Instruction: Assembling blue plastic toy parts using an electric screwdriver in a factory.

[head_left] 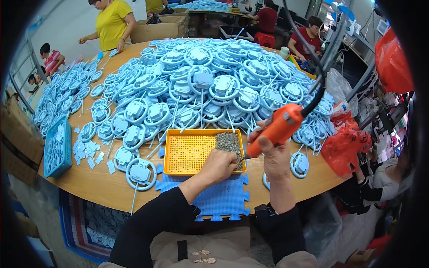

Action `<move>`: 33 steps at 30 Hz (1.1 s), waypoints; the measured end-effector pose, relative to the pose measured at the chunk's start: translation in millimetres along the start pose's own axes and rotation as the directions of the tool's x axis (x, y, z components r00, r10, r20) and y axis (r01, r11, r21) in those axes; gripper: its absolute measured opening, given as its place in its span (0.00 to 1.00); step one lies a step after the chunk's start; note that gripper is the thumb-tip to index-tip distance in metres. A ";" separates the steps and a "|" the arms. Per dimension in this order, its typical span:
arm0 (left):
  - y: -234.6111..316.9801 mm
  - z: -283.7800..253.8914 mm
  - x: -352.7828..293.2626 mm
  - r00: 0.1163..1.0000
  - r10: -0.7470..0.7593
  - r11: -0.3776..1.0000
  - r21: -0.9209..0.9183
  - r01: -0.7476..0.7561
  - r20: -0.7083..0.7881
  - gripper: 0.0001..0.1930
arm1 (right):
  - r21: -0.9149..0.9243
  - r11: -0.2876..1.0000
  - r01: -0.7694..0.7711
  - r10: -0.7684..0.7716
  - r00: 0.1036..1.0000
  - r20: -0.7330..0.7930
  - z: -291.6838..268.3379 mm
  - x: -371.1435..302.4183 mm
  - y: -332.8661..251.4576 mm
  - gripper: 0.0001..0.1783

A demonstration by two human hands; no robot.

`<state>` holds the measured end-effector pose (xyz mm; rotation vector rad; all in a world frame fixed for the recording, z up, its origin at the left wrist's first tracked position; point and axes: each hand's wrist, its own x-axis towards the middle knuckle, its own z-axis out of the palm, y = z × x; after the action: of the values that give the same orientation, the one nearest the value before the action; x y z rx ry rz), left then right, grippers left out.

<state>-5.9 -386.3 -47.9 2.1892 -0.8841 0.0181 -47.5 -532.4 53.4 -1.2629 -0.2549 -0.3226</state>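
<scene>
My left hand (217, 165) reaches over the near edge of a yellow perforated tray (187, 154), its fingers curled together at a heap of small metal screws (229, 142) in the tray's right end. Whatever those fingertips pinch is hidden. My right hand (276, 158) is wrapped round an orange electric screwdriver (280, 128), whose tip points down and left, close to the tray's right edge. A black cord leaves its upper end. Beneath and in front of the tray lies a blue foam mat (223, 196) with jigsaw edges.
Light-blue plastic ring parts (225, 87) with boxy centres and thin sticks are piled high beyond the tray. At left, flat light-blue pieces (87, 149) lie near a teal basket (67, 147). Red plastic bags (346, 145) hang at right. A person in yellow (111, 24) stands across the table.
</scene>
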 end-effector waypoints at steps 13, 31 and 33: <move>-29.9 -133.3 -154.5 0.808 -0.220 0.911 0.180 0.370 -0.547 0.11 | 0.057 0.997 0.057 -0.057 0.998 -0.017 33.6 19.3 62.4 0.19; -22.5 -143.3 -198.3 0.869 -0.334 0.836 0.310 0.452 -0.366 0.30 | 0.061 0.997 0.045 -0.047 0.999 0.027 49.5 16.4 67.9 0.29; -8.0 -134.6 -195.5 0.926 -0.259 0.876 0.337 0.345 -0.275 0.30 | 0.075 0.996 0.055 -0.056 0.998 0.016 48.0 11.8 58.5 0.30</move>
<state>-115.8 -179.0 -11.3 2.6055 -0.4238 0.2993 -15.1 -471.9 19.4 -1.1875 -0.3152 -0.3462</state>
